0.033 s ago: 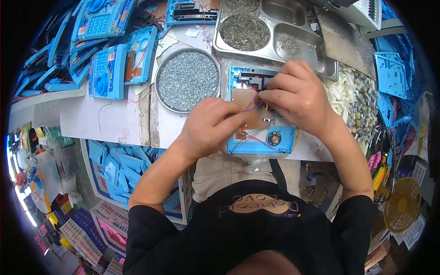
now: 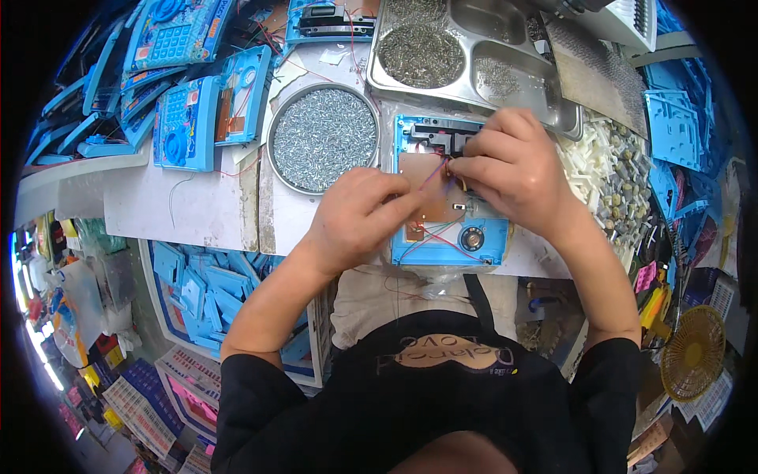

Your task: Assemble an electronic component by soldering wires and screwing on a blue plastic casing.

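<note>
An opened blue plastic housing (image 2: 495, 227) lies before me on the table, with a brown circuit board (image 2: 420, 164), a black slotted part (image 2: 430, 130) along its far side and a small round speaker (image 2: 472, 238) at the near right. Thin purple and blue wires (image 2: 434, 177) stretch over the board between my hands, partly smeared by motion. At their left end, the thumb and forefinger of my left hand (image 2: 365, 212) are pinched together on them. My right hand (image 2: 517, 170) covers the board's right side, its fingertips closed on the wires. Exactly how the fingertips grip is hidden.
A round tray of small metal pins (image 2: 324, 138) stands to the left. Beyond the housing is a steel compartment tray (image 2: 442, 93) of small parts. White plastic pieces (image 2: 586, 162) are heaped at right. Blue phone-like toy housings (image 2: 185, 122) pile up far left; a crate (image 2: 317, 340) of blue parts stands below.
The wires between my hands have shifted and now blur. My right hand has moved very slightly; my left hand stays almost in place.
</note>
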`<act>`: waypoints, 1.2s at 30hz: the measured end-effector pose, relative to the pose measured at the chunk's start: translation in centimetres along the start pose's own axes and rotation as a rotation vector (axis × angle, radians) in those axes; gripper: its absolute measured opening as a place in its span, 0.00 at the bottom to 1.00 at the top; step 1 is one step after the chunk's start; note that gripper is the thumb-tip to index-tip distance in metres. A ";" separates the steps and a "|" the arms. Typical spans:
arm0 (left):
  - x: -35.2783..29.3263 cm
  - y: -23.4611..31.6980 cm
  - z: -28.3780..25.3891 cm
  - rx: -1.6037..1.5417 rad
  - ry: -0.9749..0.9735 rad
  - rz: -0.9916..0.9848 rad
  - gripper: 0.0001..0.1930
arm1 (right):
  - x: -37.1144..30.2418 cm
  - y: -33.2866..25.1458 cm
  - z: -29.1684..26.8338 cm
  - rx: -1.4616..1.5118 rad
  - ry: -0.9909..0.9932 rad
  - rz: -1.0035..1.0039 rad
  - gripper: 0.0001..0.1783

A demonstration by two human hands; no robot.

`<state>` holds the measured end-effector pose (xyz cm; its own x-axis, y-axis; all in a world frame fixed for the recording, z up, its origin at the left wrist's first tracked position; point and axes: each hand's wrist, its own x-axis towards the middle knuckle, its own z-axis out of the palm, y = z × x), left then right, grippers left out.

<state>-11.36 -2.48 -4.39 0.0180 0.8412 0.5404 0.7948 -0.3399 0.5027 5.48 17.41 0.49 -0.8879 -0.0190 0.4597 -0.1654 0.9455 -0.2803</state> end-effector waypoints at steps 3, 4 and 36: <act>-0.4 -0.4 -0.4 0.113 0.076 -0.107 0.19 | -1.7 -0.7 0.3 0.013 0.114 0.144 0.10; -0.3 -0.3 -0.5 0.160 0.112 -0.155 0.19 | -2.2 -1.0 0.5 0.021 0.153 0.202 0.11; 7.1 2.4 3.3 -0.448 0.076 -0.539 0.04 | -4.6 -1.4 1.5 0.365 0.347 0.608 0.09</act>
<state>-7.31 4.11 -1.60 -0.3634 0.9149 0.1758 0.3545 -0.0387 0.9343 9.13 15.71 -2.50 -0.6928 0.6267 0.3567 0.1224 0.5897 -0.7983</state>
